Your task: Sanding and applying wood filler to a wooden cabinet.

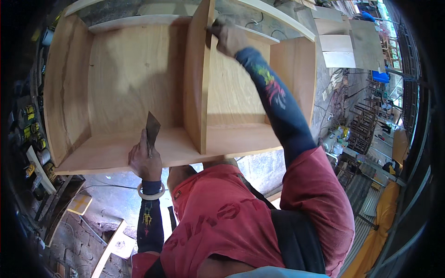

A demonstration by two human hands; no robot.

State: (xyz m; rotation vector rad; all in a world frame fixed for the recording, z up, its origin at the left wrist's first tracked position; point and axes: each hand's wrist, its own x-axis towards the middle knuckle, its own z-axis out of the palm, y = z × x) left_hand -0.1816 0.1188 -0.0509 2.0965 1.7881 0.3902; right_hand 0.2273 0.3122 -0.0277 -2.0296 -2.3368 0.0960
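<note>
In front of me lies an open wooden cabinet (pixel 139 69), split into two compartments by an upright divider board (pixel 197 83). My left hand (pixel 145 160) is closed round a putty knife (pixel 152 132) with a dark, wedge-shaped blade pointing up, just above the cabinet's near board. My right hand (pixel 230 41) reaches to the far end of the divider. Its fingers are curled round a small dark object (pixel 214 30) at the divider's edge; blur hides what kind it is. A pale bangle (pixel 151 196) circles my left wrist.
A long pale wooden strip (pixel 278 19) runs beyond the cabinet's far right side. Flat board sheets (pixel 336 44) lie on the floor at far right. Yellow-and-black tools or tins (pixel 28 125) line the left side. A yellow-topped block (pixel 80 204) stands at lower left, near a cable.
</note>
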